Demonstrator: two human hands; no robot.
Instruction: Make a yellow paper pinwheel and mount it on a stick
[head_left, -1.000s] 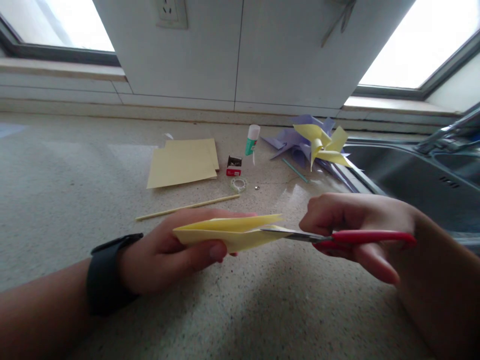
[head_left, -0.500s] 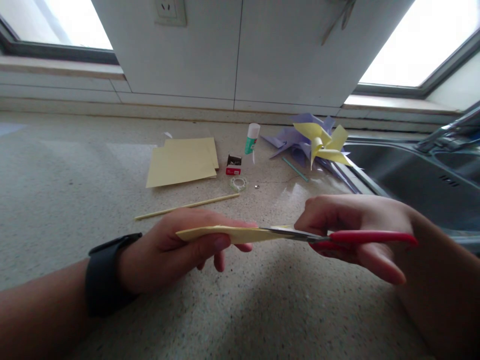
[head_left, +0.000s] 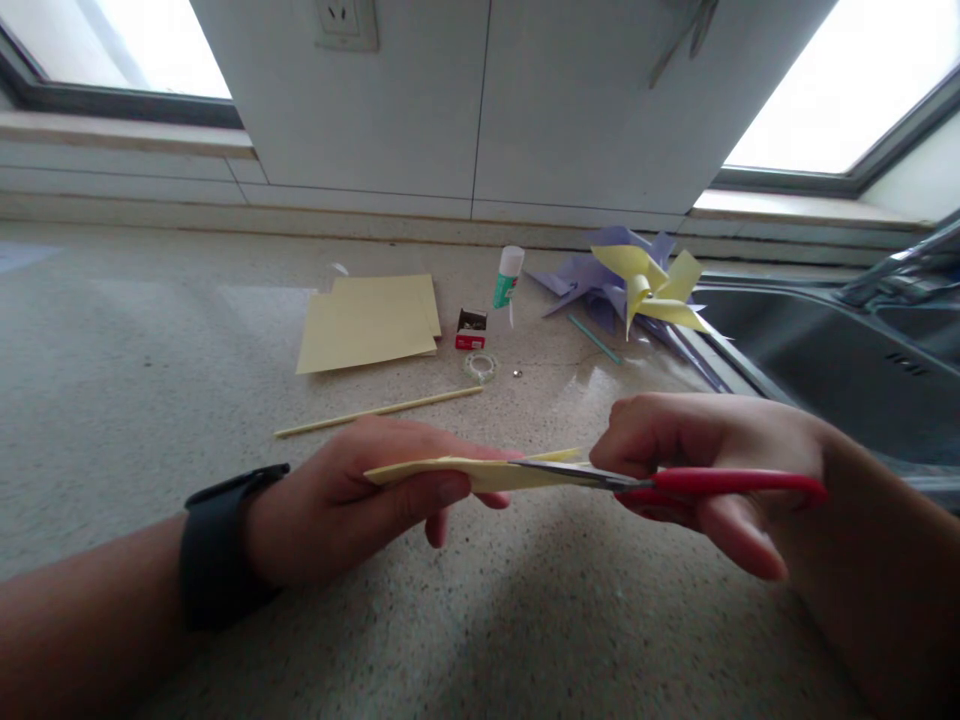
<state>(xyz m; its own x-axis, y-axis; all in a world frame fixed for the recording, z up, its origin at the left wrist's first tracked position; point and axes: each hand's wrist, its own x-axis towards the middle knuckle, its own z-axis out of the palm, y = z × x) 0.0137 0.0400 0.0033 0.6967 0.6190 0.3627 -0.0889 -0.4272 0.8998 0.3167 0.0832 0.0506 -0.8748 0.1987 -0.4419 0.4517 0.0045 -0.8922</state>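
Just above the counter (head_left: 112, 400), mid-frame, the folded paper (head_left: 450, 472) is held flat, long axis left-right, its tip pointed right into the scissors (head_left: 675, 485). It's pinched at its left end by the left hand (head_left: 352, 510); the red handles are gripped by the right hand (head_left: 697, 450), blades nearly closed. Looks like the cut is only just started, most of the length left uncut. One finished pinwheel (head_left: 652, 285) is parked behind.

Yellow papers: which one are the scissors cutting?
The folded piece in the left hand; the red scissors bite its edge. The flat sheets lie untouched on the counter.
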